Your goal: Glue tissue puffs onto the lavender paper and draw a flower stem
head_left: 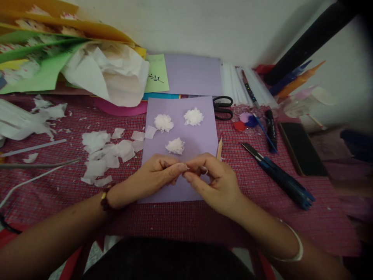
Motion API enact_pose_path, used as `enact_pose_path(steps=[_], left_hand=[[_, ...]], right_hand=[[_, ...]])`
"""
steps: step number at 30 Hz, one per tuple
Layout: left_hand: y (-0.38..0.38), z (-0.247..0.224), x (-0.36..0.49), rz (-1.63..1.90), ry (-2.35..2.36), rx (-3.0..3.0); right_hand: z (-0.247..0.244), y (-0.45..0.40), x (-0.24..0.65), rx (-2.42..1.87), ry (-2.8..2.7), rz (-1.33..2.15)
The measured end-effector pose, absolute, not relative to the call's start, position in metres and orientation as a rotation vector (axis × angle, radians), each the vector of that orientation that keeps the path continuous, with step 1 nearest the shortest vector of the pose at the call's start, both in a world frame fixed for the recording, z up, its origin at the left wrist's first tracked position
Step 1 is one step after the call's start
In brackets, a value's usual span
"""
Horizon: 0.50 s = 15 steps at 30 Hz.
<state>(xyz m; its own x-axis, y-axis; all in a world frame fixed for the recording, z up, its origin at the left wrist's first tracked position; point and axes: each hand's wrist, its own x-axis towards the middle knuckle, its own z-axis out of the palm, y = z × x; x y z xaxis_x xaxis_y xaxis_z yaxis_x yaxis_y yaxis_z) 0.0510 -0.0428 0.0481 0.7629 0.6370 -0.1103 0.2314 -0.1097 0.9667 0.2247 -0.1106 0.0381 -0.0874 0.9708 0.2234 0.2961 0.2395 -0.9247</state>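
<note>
My left hand [157,174] and my right hand [217,182] meet fingertip to fingertip over the lower part of a purple sheet [201,144]. Both are closed in a pinch. A tiny whitish bit shows between the fingertips, too small to name. Three crumpled white paper puffs lie on the sheet: one at the upper left [163,123], one at the upper right [193,116] and one just above my left hand [175,146]. Thin white paper squares [110,155] are scattered left of the sheet, and one overlaps its left edge.
Black-handled scissors [223,108] touch the sheet's right side. Farther right lie a blue cutter [279,177], a paint palette [247,119], a black marker [271,130] and a dark phone [301,149]. Crumpled white paper [110,74] and coloured sheets are at the back left.
</note>
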Motion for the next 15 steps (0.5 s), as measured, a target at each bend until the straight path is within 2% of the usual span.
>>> enact_pose_path(steps=[10,15], left_hand=[[-0.059,0.041,0.057,0.525,0.791,1.702],[-0.065,0.039,0.058,0.417,0.827,1.730]], right_hand=[[0.038,-0.112,0.226,-1.335,-1.821,0.558],[0.034,-0.112,0.224,-1.362,-1.826,0.416]])
